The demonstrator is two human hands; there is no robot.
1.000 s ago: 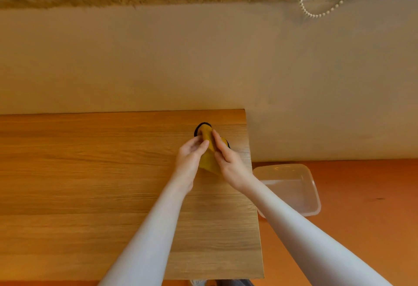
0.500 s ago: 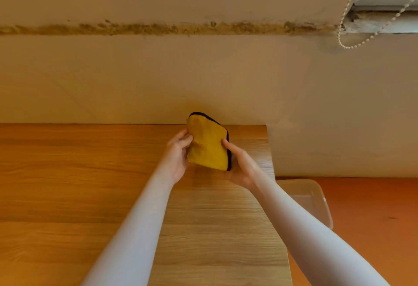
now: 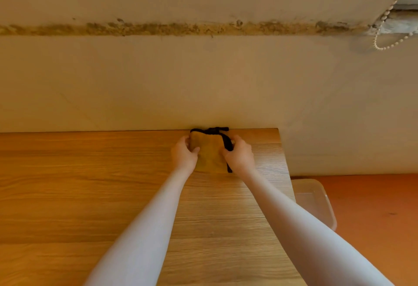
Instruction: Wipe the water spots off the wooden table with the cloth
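A folded yellow cloth (image 3: 209,154) with a black trim lies flat on the wooden table (image 3: 90,195), near the table's far right corner by the wall. My left hand (image 3: 184,154) grips the cloth's left edge, and my right hand (image 3: 239,156) grips its right edge along the black trim. I cannot make out any water spots on the wood from here.
A clear plastic tub (image 3: 314,202) sits on the orange floor (image 3: 373,217) just past the table's right edge. The beige wall (image 3: 203,82) runs along the table's far edge. A beaded cord (image 3: 384,41) hangs at the top right.
The cloth was held up off the table between both hands; now it lies flat on the wood near the far edge, both hands still on its sides. The view has tilted up.
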